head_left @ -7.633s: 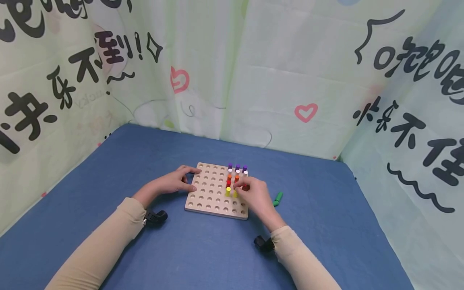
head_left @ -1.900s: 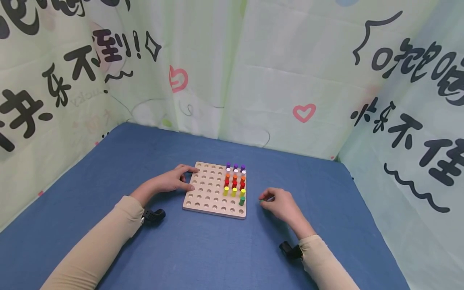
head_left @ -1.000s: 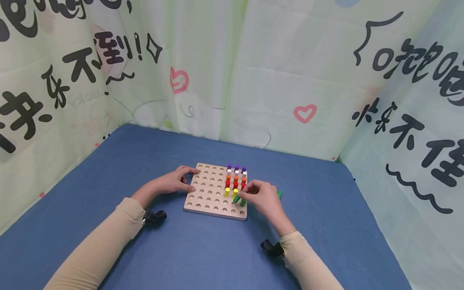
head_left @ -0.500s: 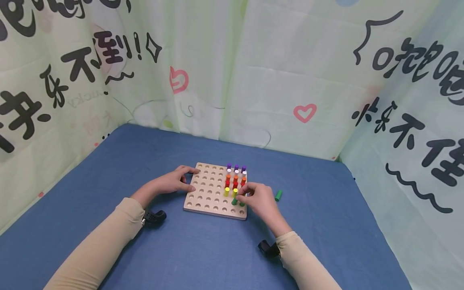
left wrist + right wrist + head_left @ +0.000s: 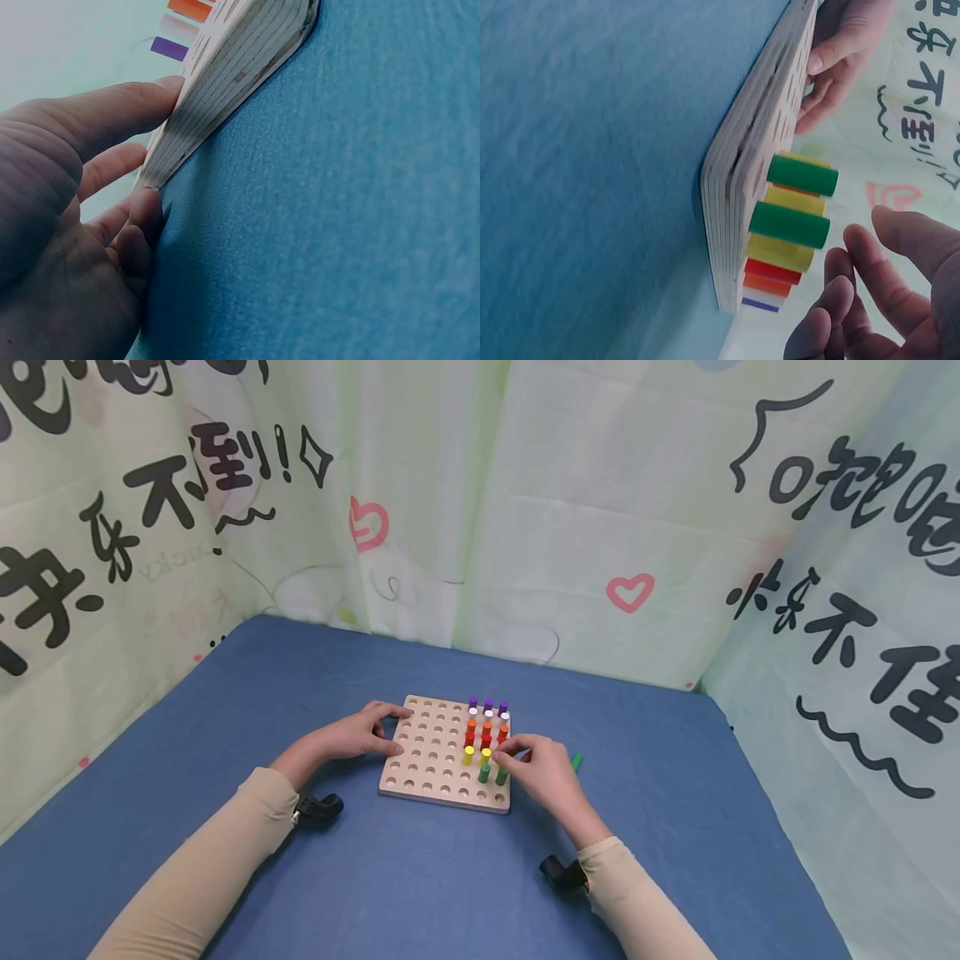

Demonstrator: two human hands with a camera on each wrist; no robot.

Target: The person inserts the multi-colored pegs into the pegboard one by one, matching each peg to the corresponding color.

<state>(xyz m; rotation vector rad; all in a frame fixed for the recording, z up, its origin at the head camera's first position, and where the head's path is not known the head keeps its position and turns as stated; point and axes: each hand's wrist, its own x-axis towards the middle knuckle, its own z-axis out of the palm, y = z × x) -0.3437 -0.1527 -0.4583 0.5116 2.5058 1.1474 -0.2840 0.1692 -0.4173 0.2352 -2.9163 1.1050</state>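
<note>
A light wooden pegboard [image 5: 417, 768] lies on the blue table, its right-hand columns filled with short rows of coloured pegs. My left hand [image 5: 348, 735] touches the board's left edge, thumb and fingers spread along it. Two green pegs [image 5: 791, 223] stand upright in the row nearest me with pegs, in front of the yellow pegs [image 5: 468, 755]. My right hand [image 5: 543, 768] hovers just right of them. In the right wrist view its relaxed fingers [image 5: 885, 277] are apart from the pegs and hold nothing. The third yellow peg is hidden behind this hand in the head view.
One loose green peg [image 5: 577, 761] lies on the table to the right of the board, partly behind my right hand. Red, orange, white and purple pegs [image 5: 488, 702] fill rows farther back. A printed curtain [image 5: 555, 527] encloses the table's back and sides.
Earlier my right hand set a yellow peg, then a first green peg went in. It fetched a second green peg, stood it left of the first and has just let go. Left hand unmoved.
</note>
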